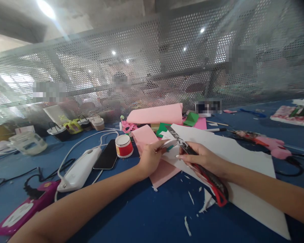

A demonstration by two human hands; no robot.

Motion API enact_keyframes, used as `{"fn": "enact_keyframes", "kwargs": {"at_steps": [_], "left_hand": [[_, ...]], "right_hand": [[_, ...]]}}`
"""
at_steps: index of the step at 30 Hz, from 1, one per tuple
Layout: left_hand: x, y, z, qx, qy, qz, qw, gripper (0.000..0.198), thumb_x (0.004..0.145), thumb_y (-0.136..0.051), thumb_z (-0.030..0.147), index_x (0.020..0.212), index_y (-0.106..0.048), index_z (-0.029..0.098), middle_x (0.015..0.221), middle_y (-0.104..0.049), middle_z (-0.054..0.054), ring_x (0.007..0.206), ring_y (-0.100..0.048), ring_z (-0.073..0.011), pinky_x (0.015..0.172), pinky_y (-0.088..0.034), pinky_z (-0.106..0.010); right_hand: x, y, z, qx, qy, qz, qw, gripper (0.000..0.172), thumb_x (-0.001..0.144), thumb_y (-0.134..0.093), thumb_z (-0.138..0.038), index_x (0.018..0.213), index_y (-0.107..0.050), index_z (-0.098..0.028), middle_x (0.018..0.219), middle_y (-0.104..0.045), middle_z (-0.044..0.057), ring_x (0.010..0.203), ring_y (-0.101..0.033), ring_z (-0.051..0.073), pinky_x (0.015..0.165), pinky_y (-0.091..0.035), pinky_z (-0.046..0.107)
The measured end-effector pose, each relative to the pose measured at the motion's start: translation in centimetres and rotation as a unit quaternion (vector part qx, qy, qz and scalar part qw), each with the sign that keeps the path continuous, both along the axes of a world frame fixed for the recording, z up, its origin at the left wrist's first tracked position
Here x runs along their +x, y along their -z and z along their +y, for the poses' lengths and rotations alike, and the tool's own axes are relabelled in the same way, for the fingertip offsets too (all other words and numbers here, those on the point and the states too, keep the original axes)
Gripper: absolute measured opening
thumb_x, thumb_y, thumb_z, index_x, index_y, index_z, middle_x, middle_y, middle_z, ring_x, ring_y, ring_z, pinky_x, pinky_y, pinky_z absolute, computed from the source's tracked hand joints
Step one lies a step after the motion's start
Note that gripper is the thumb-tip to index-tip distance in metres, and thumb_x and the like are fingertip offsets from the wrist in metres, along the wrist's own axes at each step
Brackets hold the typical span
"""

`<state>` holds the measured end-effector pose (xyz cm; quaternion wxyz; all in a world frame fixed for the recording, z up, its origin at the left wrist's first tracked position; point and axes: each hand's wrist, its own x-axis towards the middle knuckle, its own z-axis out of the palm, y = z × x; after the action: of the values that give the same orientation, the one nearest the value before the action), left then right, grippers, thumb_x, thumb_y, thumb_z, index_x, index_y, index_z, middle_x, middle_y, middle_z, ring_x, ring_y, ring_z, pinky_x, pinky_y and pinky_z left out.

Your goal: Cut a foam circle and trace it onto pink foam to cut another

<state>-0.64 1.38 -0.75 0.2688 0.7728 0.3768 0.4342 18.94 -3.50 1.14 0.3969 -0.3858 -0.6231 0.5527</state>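
My right hand [205, 158] is closed round a pair of scissors [210, 177] with red and black handles, the blades pointing up and away over a large white sheet [243, 158]. My left hand [150, 157] pinches a small white paper piece [168, 144] next to the blades. A pink sheet [164, 172] lies under my left hand on the blue table [142, 216]. White paper scraps [190, 199] are scattered in front of the hands.
A red and white cup [124, 145], a black phone [106, 155] and a white power bank [79, 170] with cables lie at the left. Pink foam sheets [155, 114] and green pieces lie behind. A pink glue gun [271, 144] lies at the right. Perforated metal screen behind.
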Motion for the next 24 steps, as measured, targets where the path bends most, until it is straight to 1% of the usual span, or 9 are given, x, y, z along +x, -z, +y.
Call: {"fn": "enact_keyframes", "kwargs": {"at_steps": [3,6,10,14,16,19,21,24], "left_hand": [[0.10,-0.23,-0.14,0.002,0.010,0.000,1.000,0.034,0.079,-0.054,0.015,0.109,-0.069,0.022,0.098,-0.073,-0.003,0.085,-0.064,-0.0203,0.079,-0.050,-0.032],[0.23,-0.46,-0.35,0.001,0.012,0.004,1.000,0.035,0.079,-0.053,0.012,0.109,-0.069,0.019,0.097,-0.073,-0.004,0.085,-0.064,-0.0192,0.078,-0.049,-0.031],[0.31,-0.59,-0.57,0.008,0.010,0.015,1.000,0.033,0.078,-0.054,0.012,0.107,-0.069,0.015,0.090,-0.073,-0.005,0.077,-0.061,-0.0161,0.072,-0.048,-0.027],[0.26,-0.58,-0.61,0.013,0.005,0.015,1.000,0.031,0.079,-0.055,0.015,0.106,-0.069,0.016,0.084,-0.071,-0.004,0.071,-0.058,-0.0142,0.066,-0.046,-0.025],[0.21,-0.59,-0.61,0.016,0.002,0.004,1.000,0.030,0.080,-0.055,0.017,0.106,-0.069,0.016,0.084,-0.071,-0.003,0.073,-0.059,-0.0146,0.068,-0.046,-0.025],[0.14,-0.64,-0.66,0.023,0.001,-0.009,1.000,0.029,0.080,-0.053,0.015,0.104,-0.069,0.018,0.086,-0.071,-0.003,0.078,-0.060,-0.0147,0.071,-0.046,-0.024],[0.12,-0.64,-0.63,0.026,-0.008,-0.014,1.000,0.026,0.078,-0.055,0.014,0.099,-0.070,0.017,0.082,-0.070,-0.002,0.075,-0.060,-0.0139,0.070,-0.046,-0.024],[0.12,-0.51,-0.37,0.004,-0.034,-0.035,0.999,0.019,0.077,-0.054,0.014,0.088,-0.070,0.015,0.071,-0.066,-0.001,0.067,-0.057,-0.0127,0.064,-0.045,-0.023]], "right_hand": [[0.11,0.08,0.11,0.003,-0.006,0.002,1.000,0.023,0.078,-0.064,-0.036,0.081,-0.049,-0.019,0.050,-0.048,-0.008,0.039,-0.039,0.006,0.039,-0.031,0.019],[0.23,0.35,0.34,0.003,-0.010,0.000,1.000,0.023,0.077,-0.065,-0.035,0.081,-0.049,-0.018,0.050,-0.048,-0.008,0.040,-0.039,0.005,0.040,-0.031,0.019],[0.35,0.74,0.69,-0.004,-0.009,0.005,1.000,0.024,0.077,-0.067,-0.034,0.082,-0.049,-0.019,0.050,-0.049,-0.007,0.040,-0.041,0.006,0.040,-0.032,0.019],[0.39,0.60,0.69,-0.015,-0.017,0.026,0.999,0.024,0.076,-0.068,-0.032,0.082,-0.049,-0.019,0.050,-0.050,-0.007,0.037,-0.040,0.005,0.038,-0.032,0.018],[0.37,0.41,0.50,-0.034,-0.036,0.039,0.998,0.024,0.076,-0.068,-0.032,0.082,-0.049,-0.019,0.049,-0.050,-0.008,0.034,-0.040,0.004,0.035,-0.032,0.017],[0.24,0.20,0.14,-0.087,-0.074,0.083,0.990,0.026,0.076,-0.068,-0.034,0.085,-0.047,-0.021,0.047,-0.048,-0.010,0.025,-0.032,0.003,0.028,-0.025,0.016],[0.11,0.15,-0.01,-0.112,-0.093,0.112,0.983,0.029,0.075,-0.069,-0.037,0.086,-0.046,-0.021,0.047,-0.048,-0.011,0.022,-0.028,0.002,0.024,-0.021,0.015],[-0.06,0.10,-0.05,-0.123,-0.100,0.133,0.978,0.034,0.071,-0.071,-0.039,0.086,-0.046,-0.021,0.046,-0.049,-0.011,0.022,-0.027,0.002,0.023,-0.023,0.014]]}}
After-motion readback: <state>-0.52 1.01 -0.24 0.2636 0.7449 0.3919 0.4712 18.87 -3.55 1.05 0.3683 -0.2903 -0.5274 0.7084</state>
